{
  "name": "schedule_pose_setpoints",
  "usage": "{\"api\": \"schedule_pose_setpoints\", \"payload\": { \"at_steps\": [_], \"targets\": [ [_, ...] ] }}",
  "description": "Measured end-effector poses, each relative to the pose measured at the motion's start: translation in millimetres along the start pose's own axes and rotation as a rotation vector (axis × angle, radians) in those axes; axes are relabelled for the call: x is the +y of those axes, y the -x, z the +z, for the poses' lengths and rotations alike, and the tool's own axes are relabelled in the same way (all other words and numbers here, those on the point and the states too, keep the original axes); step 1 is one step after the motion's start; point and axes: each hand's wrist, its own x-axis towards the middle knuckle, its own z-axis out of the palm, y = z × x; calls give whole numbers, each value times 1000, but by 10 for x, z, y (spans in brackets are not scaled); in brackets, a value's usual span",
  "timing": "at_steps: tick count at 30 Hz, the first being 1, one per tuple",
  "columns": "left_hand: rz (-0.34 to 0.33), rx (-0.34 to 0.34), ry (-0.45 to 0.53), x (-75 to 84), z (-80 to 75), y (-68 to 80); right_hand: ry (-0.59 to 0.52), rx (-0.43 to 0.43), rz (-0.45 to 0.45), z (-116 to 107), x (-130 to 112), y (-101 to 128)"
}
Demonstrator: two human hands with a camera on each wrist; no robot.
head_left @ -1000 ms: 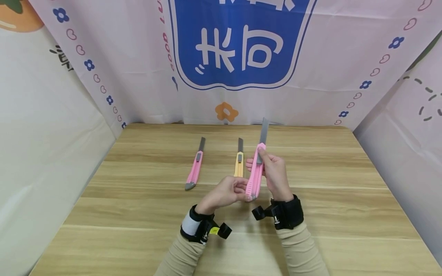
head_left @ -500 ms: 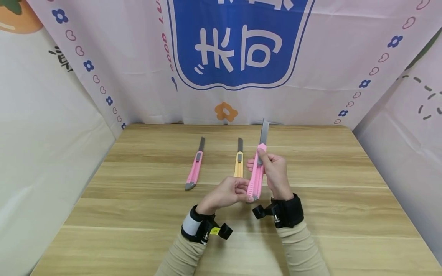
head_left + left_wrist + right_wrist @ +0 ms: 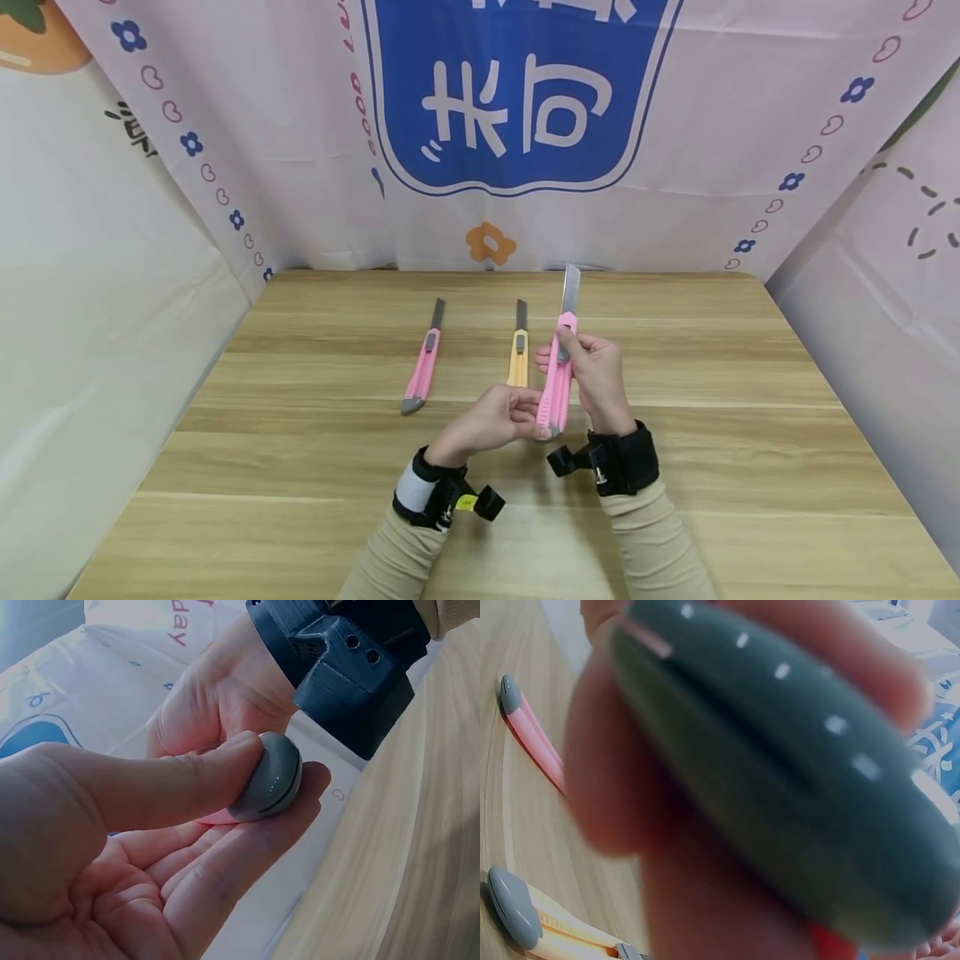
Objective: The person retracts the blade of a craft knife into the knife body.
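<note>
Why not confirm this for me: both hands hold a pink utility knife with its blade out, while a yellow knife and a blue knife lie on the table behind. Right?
Not quite. The second knife lying on the table is pink, not blue: the head view shows a pink knife left of the yellow knife. The rest holds: the left hand and right hand hold a pink utility knife with its blade out.

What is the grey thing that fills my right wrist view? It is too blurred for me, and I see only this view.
Observer: It is the grey end cap of a pink utility knife. The head view shows the right hand gripping its body, with the blade out.
Operator: Does the other hand touch it?
Observer: Yes. The left wrist view shows the left hand pinching that end cap between thumb and finger.
</note>
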Motion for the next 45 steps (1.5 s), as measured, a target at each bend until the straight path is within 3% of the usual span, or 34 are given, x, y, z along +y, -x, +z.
{"api": "schedule_pose_setpoints", "payload": {
  "at_steps": [17,37,45],
  "targets": [
    [-2,-3,9,4,-3,1,8,-20,6,-8,0,2],
    [10,37,38,-9,-7,-16,37,19,139,34,-43,17],
    [12,33,35,-9,-6,-10,57,21,152,39,-38,21]
  ]
}}
